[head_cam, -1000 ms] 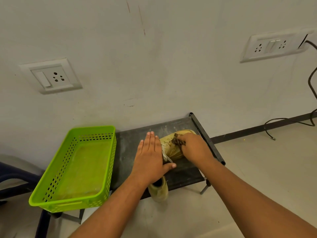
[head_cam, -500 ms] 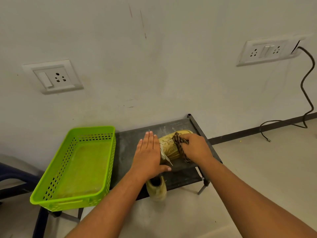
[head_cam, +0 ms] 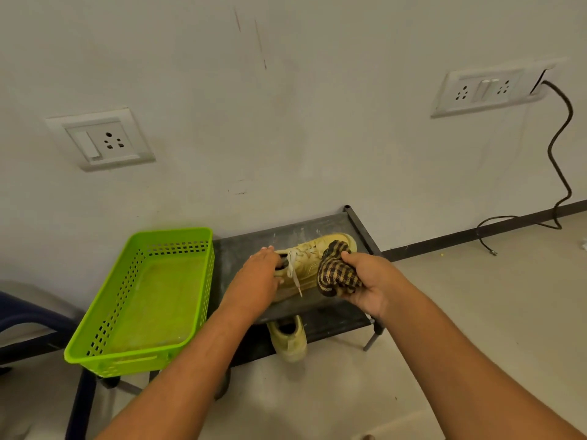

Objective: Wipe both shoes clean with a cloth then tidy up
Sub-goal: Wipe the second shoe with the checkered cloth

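Your left hand (head_cam: pixel 260 274) and right hand (head_cam: pixel 371 281) are both bare, and each forearm is bare skin from the wrist all the way down to the bottom frame edge.

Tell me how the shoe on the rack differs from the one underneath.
The upper shoe sits on top of the rack; the lower shoe pokes out beneath, partly hidden. The upper shoe lies crosswise, laces showing; the lower shoe shows its heel opening. The left hand holds the upper shoe, a cloth at its toe; no hand touches the lower shoe. Both are pale yellow.
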